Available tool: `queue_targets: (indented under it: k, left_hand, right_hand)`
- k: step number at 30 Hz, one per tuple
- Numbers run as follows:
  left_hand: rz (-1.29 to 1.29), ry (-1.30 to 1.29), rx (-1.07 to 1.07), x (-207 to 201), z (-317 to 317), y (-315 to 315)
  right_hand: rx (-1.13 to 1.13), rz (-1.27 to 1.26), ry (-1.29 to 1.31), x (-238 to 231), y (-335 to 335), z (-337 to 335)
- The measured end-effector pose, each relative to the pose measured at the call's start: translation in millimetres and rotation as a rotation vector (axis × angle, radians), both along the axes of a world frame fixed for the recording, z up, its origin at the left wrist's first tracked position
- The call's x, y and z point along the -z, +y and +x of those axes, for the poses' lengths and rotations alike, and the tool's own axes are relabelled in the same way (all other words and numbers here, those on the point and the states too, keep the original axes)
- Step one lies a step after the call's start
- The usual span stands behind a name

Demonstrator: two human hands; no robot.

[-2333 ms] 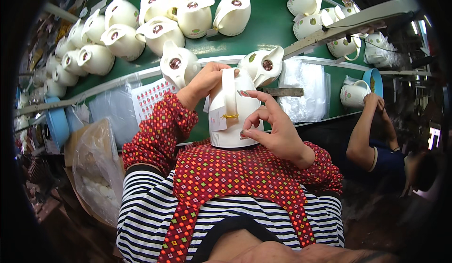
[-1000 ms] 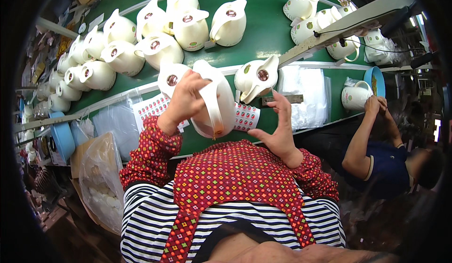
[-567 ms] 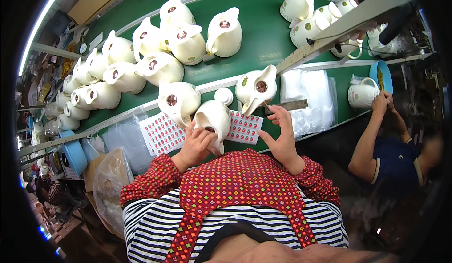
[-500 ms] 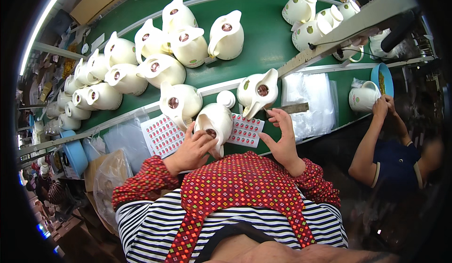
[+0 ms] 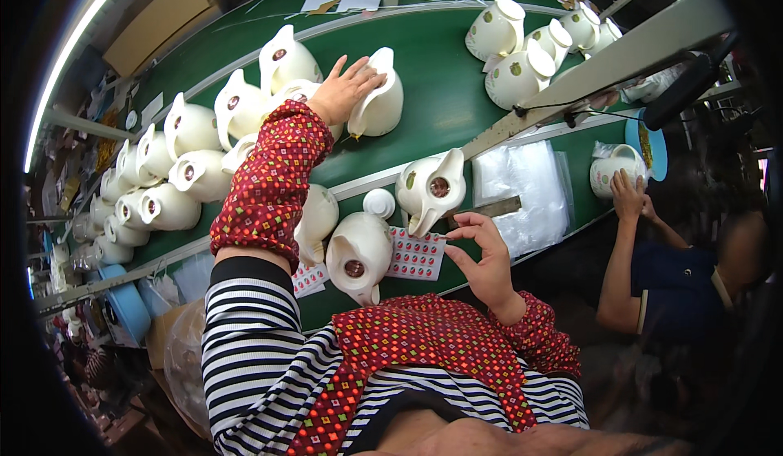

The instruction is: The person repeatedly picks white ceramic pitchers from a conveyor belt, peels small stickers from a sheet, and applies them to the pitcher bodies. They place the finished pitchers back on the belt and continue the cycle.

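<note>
My left hand (image 5: 347, 93) reaches across to the far bench, fingers spread over the top of a cream pitcher (image 5: 379, 109). My right hand (image 5: 487, 262) is at the right edge of a sticker sheet (image 5: 416, 256), its thumb and forefinger a little apart. Whether a small sticker clings to a fingertip is too small to tell. In front of me a cream pitcher (image 5: 359, 248) leans with its spout toward me. Another pitcher (image 5: 432, 183) stands behind the sheet, beside a round white lid (image 5: 378, 203). My left arm partly hides a third pitcher (image 5: 316, 215).
Several cream pitchers (image 5: 192, 126) crowd the green bench at left, and others (image 5: 497, 28) stand far right. Clear plastic bags (image 5: 526, 195) lie at right under a slanting metal beam (image 5: 587, 64). A co-worker's hands (image 5: 628, 195) hold a pitcher near a blue basin (image 5: 655, 146).
My left hand has let go of the front pitcher and stretched forward to one on the far bench. The front pitcher has shifted slightly. My right thumb and forefinger have drawn closer together.
</note>
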State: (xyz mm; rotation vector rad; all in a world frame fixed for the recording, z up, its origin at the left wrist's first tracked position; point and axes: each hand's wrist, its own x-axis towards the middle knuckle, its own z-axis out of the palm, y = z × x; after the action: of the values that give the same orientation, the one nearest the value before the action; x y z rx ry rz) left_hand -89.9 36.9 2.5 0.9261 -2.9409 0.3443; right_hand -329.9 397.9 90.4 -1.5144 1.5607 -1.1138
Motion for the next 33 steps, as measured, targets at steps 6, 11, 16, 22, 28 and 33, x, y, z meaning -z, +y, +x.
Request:
queue_targets:
  k: [6, 11, 16, 22, 28, 33]
  left_hand:
    - [0.054, 0.241, 0.047, 21, -16, 7]
    - [0.123, 0.6, -0.245, 3, -14, 27]
    - [0.51, 1.184, -0.186, -74, 17, 74]
    - [1.207, 1.487, -0.214, -83, 33, 162]
    - [1.564, 1.266, -0.282, -60, 12, 237]
    - [1.644, 1.169, -0.375, -41, 4, 255]
  right_hand:
    - [0.081, 0.009, -0.098, 0, 5, -7]
    - [0.069, -0.029, -0.091, -18, 2, -5]
    - [0.002, -0.085, -0.211, -42, -1, -5]
    - [-0.336, -0.037, -0.315, -95, 5, 20]
    - [-0.445, 0.419, -0.166, -90, 24, 40]
    - [-0.526, 0.418, 0.021, -85, 38, 44]
